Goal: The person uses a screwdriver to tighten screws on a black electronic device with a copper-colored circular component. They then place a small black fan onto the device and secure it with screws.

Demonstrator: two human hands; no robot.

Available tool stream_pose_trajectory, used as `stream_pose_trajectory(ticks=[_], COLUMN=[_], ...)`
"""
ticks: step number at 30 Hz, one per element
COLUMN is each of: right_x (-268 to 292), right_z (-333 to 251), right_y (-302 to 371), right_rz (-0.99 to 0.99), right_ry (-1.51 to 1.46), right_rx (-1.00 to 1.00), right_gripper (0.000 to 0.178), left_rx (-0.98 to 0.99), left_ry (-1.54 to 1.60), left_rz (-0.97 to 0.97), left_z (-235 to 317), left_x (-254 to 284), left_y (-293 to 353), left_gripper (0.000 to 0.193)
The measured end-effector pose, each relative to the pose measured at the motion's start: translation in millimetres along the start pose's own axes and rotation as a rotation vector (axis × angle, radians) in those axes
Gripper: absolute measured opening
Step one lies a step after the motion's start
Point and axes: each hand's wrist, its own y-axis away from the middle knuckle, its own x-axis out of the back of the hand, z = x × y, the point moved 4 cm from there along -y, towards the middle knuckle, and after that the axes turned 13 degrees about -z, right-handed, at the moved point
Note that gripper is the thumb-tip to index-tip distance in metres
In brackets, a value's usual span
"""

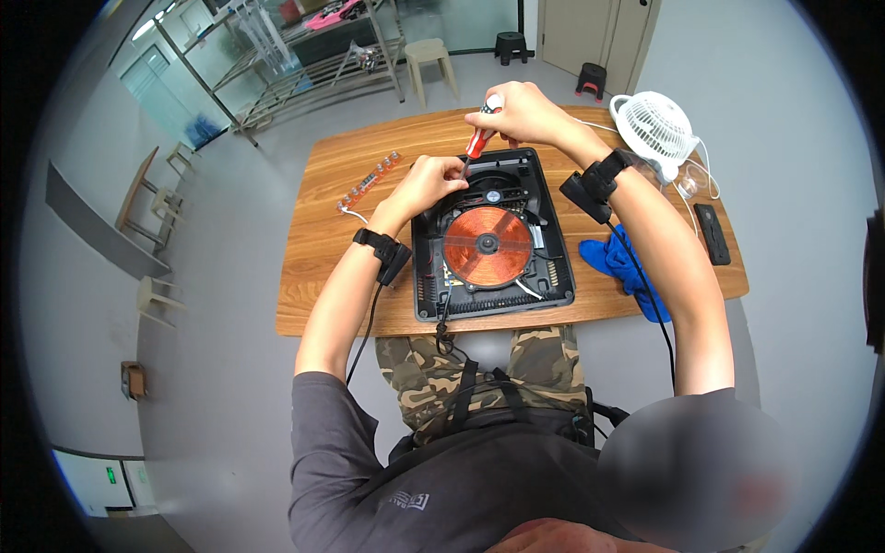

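An opened black induction cooker base [553,267] lies on the wooden table [323,221], its copper coil [487,243] and a small fan exposed. My right hand [521,112] grips the red and white handle of a screwdriver [477,140], whose tip points down into the far left corner of the base. My left hand [429,180] rests at that same corner, fingers pinched around the screwdriver shaft near the tip. Both wrists carry black strapped devices with cables.
An orange strip of circuit board with a white wire [369,182] lies left of the cooker. A blue cloth [619,264], a black remote-like bar [712,233] and a white desk fan [656,129] sit at the right. Stools and metal racks stand beyond the table.
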Motion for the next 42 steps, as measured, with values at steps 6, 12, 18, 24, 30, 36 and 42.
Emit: stream_pose_trajectory(ticks=[6,12,18,24,30,36,42], right_x=[-11,-24,-38,-41,-43,-43,-45], right_z=[-8,-11,-1,-4,-3,-8,-10], right_y=[-16,-36,-50,-52,-55,-55,-56], right_rz=[-0.032,-0.103,-0.122,-0.173,-0.177,-0.188,-0.187], right_ry=[0.104,0.209,0.247,0.205,0.235,0.266,0.282], right_rx=[0.025,-0.005,0.030,-0.006,0.002,-0.006,-0.011], right_gripper=[0.044,0.042,0.042,0.042,0.042,0.042,0.045], left_rx=[0.034,0.055,0.047,0.023,0.011,-0.007,-0.022], left_ry=[-0.176,-0.174,-0.105,-0.165,-0.145,-0.133,-0.121], left_rz=[-0.128,-0.286,-0.337,-0.321,-0.323,-0.295,-0.295], left_z=[-6,-24,-36,-37,-37,-38,-40], left_x=[5,5,-3,-7,-7,-8,-10], left_y=[-19,-29,-29,-28,-26,-23,-22], left_gripper=[0.026,0.024,0.020,0.018,0.018,0.018,0.017])
